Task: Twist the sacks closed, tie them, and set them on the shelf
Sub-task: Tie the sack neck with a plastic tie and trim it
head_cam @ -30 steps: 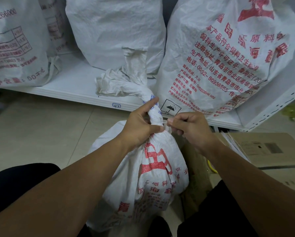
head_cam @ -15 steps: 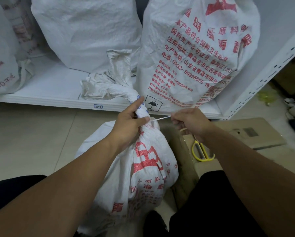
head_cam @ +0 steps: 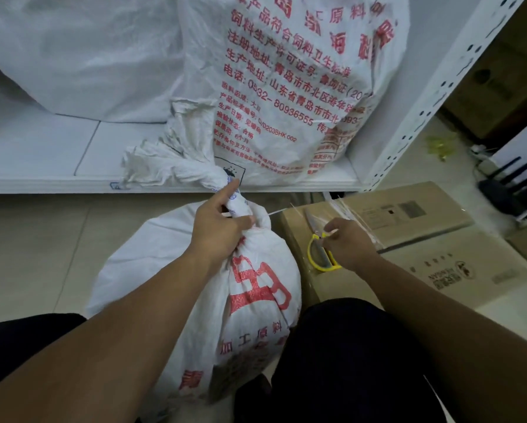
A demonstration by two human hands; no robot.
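Fingers (head_cam: 240, 220) of the left hand (head_cam: 218, 232) curl tight round the twisted neck of the sack (head_cam: 164, 270), the forefinger stuck out straight, and a thin white tie (head_cam: 272, 212) pokes from that neck toward the right. Just right of the sack, the right hand (head_cam: 349, 244) pinches the yellow handle of the scissors (head_cam: 316, 258), which lie on a cardboard box (head_cam: 414, 213). The sack stands on the floor, with the shelf (head_cam: 48, 154) and a printed sack (head_cam: 286, 87) just behind it.

A storeroom or shop stockroom: printed feed sacks (head_cam: 292, 87) on white perforated metal shelving (head_cam: 420, 111), cardboard cartons (head_cam: 408, 215) on tiled floor (head_cam: 42, 245).
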